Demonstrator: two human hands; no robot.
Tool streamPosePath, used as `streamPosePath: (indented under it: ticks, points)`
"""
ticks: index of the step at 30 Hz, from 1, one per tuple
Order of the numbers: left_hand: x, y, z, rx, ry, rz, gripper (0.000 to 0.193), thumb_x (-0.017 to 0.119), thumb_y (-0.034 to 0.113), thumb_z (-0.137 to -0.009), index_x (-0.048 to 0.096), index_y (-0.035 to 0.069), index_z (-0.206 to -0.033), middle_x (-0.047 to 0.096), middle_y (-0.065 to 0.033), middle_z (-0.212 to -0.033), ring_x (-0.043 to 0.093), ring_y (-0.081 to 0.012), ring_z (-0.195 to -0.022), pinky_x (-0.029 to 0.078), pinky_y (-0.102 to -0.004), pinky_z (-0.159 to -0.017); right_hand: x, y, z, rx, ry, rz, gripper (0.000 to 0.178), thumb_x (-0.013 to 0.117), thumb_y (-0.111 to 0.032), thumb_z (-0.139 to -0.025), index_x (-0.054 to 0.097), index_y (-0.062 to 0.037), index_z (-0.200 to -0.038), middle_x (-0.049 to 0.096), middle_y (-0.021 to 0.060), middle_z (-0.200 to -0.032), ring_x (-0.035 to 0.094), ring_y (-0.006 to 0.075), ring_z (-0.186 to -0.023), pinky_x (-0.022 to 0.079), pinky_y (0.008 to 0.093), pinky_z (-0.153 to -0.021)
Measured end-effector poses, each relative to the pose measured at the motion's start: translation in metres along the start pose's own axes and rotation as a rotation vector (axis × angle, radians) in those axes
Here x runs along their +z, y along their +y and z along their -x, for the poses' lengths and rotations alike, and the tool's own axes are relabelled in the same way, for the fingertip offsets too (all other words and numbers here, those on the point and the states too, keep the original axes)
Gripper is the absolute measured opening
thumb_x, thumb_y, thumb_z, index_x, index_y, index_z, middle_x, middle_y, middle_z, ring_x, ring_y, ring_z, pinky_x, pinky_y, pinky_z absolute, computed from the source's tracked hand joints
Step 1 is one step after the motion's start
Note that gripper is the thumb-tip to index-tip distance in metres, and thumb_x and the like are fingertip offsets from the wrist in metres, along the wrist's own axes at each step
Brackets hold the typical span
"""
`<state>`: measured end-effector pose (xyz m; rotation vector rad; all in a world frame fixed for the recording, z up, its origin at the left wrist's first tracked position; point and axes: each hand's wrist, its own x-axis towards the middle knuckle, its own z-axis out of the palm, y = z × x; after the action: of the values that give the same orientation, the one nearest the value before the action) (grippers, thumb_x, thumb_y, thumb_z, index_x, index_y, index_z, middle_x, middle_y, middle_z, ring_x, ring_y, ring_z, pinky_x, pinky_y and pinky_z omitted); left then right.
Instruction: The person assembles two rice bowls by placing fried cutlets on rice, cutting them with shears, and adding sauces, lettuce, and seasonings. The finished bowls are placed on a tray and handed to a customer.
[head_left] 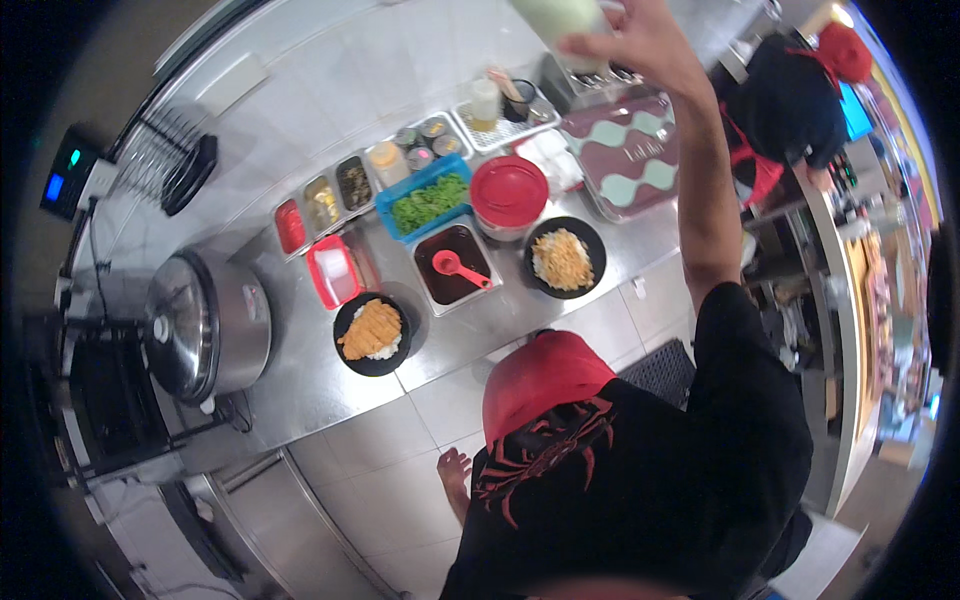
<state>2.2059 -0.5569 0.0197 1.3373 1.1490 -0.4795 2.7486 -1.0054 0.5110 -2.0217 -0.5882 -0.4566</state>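
Right fingers (588, 45) gripped my pale-green container (556, 18), left fingers (455, 460) loose, empty; cutlet bowl (380, 369) and yellow-topped bowl (570, 293) looked mostly done, no greens (430, 206) yet.

The person wears a plain-weave black shirt (660, 480), its short right sleeve (738, 330), at the garment's 1 o'clock, ending above the elbow and leaving the forearm (708, 190) bare. Toward the shirt's 9 o'clock spreads a crab print (548, 450), drawn in dull red lines with jointed legs. At its 10 o'clock bulges a rounded stretch of bright red cloth (545, 380), and both hands are ungloved.
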Motion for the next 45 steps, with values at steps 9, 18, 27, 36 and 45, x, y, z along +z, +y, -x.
streamPosePath:
  ticks: [9, 18, 27, 36, 45]
  points:
    - [0.026, 0.111, -0.025, 0.199, -0.185, -0.466, 0.050, 0.062, 0.040, -0.098, 0.054, 0.003, -0.131, 0.067, -0.0130, -0.103, 0.068, -0.0218, -0.085, 0.053, -0.0318, -0.067, 0.021, 0.038, 0.221, 0.663, 0.836, -0.785, 0.052, 0.076, 0.001, -0.076, 0.053, 0.0000, -0.123, 0.065, 0.0137, -0.115, 0.064, 0.0270, -0.111, 0.051, 0.0461, -0.101]
    - [0.290, 0.257, 0.083, 0.452, -0.683, -0.354, 0.053, 0.055, 0.039, -0.103, 0.043, 0.000, -0.138, 0.065, -0.0200, -0.110, 0.068, -0.0263, -0.094, 0.056, -0.0374, -0.085, -0.204, -0.024, 0.187, -0.265, 0.746, -0.435, 0.056, 0.080, -0.001, -0.075, 0.055, -0.0012, -0.126, 0.066, 0.0122, -0.117, 0.064, 0.0223, -0.110, 0.051, 0.0394, -0.097]
    - [0.415, 0.260, 0.077, 0.271, -0.705, -0.230, 0.058, 0.048, 0.040, -0.105, 0.023, 0.006, -0.145, 0.064, -0.0303, -0.107, 0.070, -0.0364, -0.093, 0.059, -0.0447, -0.084, -0.062, 0.066, 0.285, 0.276, 0.669, -0.425, 0.074, 0.089, -0.010, -0.068, 0.050, -0.0053, -0.130, 0.062, 0.0074, -0.118, 0.059, 0.0181, -0.114, 0.045, 0.0351, -0.102]
    - [0.424, 0.256, 0.041, 0.379, -0.805, -0.011, 0.063, 0.046, 0.021, -0.106, -0.002, 0.007, -0.144, 0.059, -0.0366, -0.110, 0.068, -0.0445, -0.098, 0.060, -0.0530, -0.085, -0.075, 0.042, 0.277, 0.552, 0.563, -0.465, 0.071, 0.086, -0.014, -0.072, 0.049, -0.0053, -0.131, 0.063, 0.0074, -0.116, 0.059, 0.0174, -0.113, 0.045, 0.0368, -0.103]
    - [0.454, 0.223, 0.092, 0.286, -0.831, -0.101, 0.043, 0.055, 0.021, -0.103, 0.033, -0.001, -0.133, 0.054, -0.0347, -0.130, 0.066, -0.0410, -0.110, 0.059, -0.0482, -0.088, -0.060, 0.128, 0.333, 0.498, 0.518, -0.483, 0.072, 0.088, -0.015, -0.070, 0.048, -0.0058, -0.129, 0.061, 0.0066, -0.120, 0.057, 0.0173, -0.114, 0.045, 0.0356, -0.103]
